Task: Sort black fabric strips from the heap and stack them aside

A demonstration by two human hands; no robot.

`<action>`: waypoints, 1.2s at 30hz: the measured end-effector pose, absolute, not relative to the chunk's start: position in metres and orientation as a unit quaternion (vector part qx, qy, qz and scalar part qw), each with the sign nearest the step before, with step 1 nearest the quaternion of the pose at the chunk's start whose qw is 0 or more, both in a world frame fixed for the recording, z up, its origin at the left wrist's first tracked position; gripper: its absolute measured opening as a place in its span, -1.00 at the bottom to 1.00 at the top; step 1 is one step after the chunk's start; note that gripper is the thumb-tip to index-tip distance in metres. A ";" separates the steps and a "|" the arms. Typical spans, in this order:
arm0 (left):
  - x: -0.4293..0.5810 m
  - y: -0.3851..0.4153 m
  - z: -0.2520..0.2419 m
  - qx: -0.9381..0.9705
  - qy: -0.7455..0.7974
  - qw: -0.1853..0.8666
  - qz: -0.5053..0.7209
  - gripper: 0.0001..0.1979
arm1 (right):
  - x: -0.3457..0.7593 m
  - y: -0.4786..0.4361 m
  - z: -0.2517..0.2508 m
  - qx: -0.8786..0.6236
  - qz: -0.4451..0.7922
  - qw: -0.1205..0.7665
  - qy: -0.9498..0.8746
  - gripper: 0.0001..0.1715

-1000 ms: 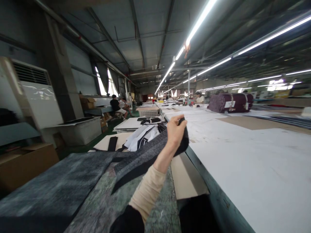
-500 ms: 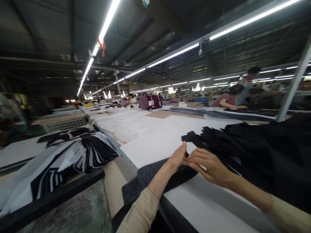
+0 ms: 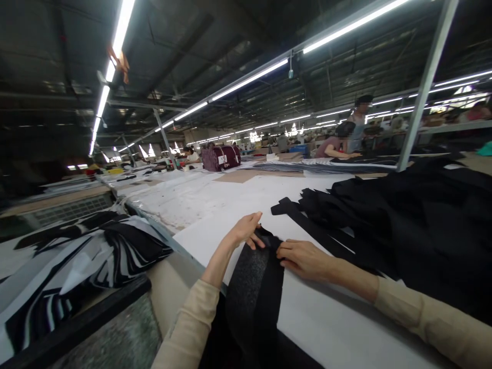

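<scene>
A dark grey fabric strip (image 3: 253, 287) lies over the near edge of the white table (image 3: 338, 328), running away from me. My left hand (image 3: 244, 230) pinches the strip's far left corner with its fingers closed. On the strip's far right edge rests my right hand (image 3: 303, 259), fingers together and gripping the cloth. Both sleeves are beige. The two hands are a short span apart at the strip's far end.
A pile of black cut fabric (image 3: 403, 220) covers the table to the right. Black-and-white patterned cloth (image 3: 88, 256) is heaped on the left. A purple fabric roll (image 3: 220, 158) lies far back. People (image 3: 348, 138) work at distant tables. A metal post (image 3: 425, 87) rises at right.
The view swung right from the left-side fabric stacks to the white table. My left hand carried the grey strip onto the table; my right hand came in and took its far end.
</scene>
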State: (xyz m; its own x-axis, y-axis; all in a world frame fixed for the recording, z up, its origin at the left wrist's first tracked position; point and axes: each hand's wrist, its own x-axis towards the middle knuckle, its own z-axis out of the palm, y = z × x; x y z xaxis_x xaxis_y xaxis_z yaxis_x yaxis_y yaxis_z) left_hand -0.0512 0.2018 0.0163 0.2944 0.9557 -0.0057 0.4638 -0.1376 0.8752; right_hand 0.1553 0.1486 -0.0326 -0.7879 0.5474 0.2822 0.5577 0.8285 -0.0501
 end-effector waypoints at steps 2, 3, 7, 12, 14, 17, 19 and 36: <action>-0.058 0.207 0.028 0.691 0.537 0.352 0.332 -0.47 | 0.155 0.149 -0.034 -0.295 -0.022 0.145 -0.944 -0.79; -0.063 0.209 0.036 0.691 0.546 0.318 0.352 -0.51 | 0.155 0.149 -0.035 -0.297 -0.024 0.147 -0.943 -0.79; -0.087 0.201 0.064 0.692 0.543 0.220 0.421 -0.61 | 0.156 0.148 -0.039 -0.305 -0.023 0.161 -0.938 -0.81; -0.097 0.183 0.043 0.700 0.517 0.217 0.442 -0.60 | 0.155 0.148 -0.041 -0.320 -0.003 0.183 -0.930 -0.82; -0.095 0.184 0.030 0.687 0.515 0.227 0.460 -0.53 | 0.155 0.149 -0.041 -0.323 0.011 0.194 -0.926 -0.79; -0.092 0.188 0.020 0.665 0.506 0.245 0.491 -0.49 | 0.155 0.150 -0.039 -0.327 0.030 0.206 -0.922 -0.75; -0.092 0.187 0.018 0.659 0.496 0.260 0.502 -0.49 | 0.156 0.151 -0.037 -0.335 0.043 0.211 -0.917 -0.73; -0.080 0.189 0.009 0.669 0.476 0.303 0.485 -0.48 | 0.102 0.206 -0.008 -0.435 0.075 0.295 -0.847 -0.47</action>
State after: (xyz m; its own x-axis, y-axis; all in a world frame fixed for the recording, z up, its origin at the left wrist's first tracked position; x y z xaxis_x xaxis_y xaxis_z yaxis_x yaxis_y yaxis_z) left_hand -0.0799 0.1887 0.0092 0.0779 0.9299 0.3594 0.3419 -0.3635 0.8666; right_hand 0.1016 0.2055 -0.0083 -0.4469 0.7818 0.4348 0.6933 0.6098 -0.3839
